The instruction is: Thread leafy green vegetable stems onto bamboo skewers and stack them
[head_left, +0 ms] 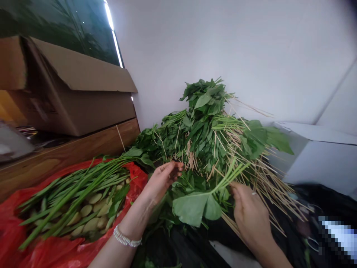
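My right hand is closed at the stems of a leafy green, whose broad leaf spreads out to the left of the fingers. Thin wooden skewers lie close by that hand, one passing just below it. My left hand has its fingers curled, thumb and fingertips together near the pile's front; whatever they may pinch is too small to make out. In front of both hands rises a heap of skewered leafy greens, with many bare wooden skewer ends pointing out to the right.
A red plastic bag at left holds long green beans or stems and pale round slices. Behind it, an open cardboard box stands on a wooden ledge. At right are a white box and black plastic.
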The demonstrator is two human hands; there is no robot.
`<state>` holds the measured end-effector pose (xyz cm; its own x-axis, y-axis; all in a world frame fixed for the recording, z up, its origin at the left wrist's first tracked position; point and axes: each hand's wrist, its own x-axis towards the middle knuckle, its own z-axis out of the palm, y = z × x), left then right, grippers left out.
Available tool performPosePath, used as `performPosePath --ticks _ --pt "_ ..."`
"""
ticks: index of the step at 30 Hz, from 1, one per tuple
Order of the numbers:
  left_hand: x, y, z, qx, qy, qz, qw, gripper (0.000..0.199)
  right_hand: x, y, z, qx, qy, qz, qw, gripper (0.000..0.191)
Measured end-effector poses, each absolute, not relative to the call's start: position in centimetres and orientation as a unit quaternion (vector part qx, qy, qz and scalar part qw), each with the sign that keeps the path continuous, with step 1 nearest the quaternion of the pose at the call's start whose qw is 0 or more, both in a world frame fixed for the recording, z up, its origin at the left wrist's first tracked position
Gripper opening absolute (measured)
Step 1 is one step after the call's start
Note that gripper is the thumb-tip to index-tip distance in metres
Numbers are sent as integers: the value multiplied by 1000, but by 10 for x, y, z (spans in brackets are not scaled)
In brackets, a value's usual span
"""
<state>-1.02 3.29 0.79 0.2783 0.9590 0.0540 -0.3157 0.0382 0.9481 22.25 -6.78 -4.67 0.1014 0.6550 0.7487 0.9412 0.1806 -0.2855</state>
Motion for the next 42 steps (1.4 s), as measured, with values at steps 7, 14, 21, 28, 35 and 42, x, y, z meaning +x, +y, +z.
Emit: performPosePath --ticks 7,14,21,28,35,42 --pt "-40 33 40 696 347 385 497 26 239 -68 -40 -645 -569 -180 478 28" --pt "-100 13 21 847 448 170 228 14 246 -72 -31 -680 -499 -139 519 28" --pt "-122 -32 -8 810 578 -8 94 7 242 -69 -38 -667 -531 -137 504 29" --pt "-120 -22 23 822 563 54 61 21 236 -69 -41 -643 -557 -133 509 27" --pt "-81 -3 70 803 491 303 151 38 232 -68 -38 -619 -562 -95 540 22" --pt "-18 33 32 630 329 433 554 25 222 -69 -38 -573 -606 -55 549 23"
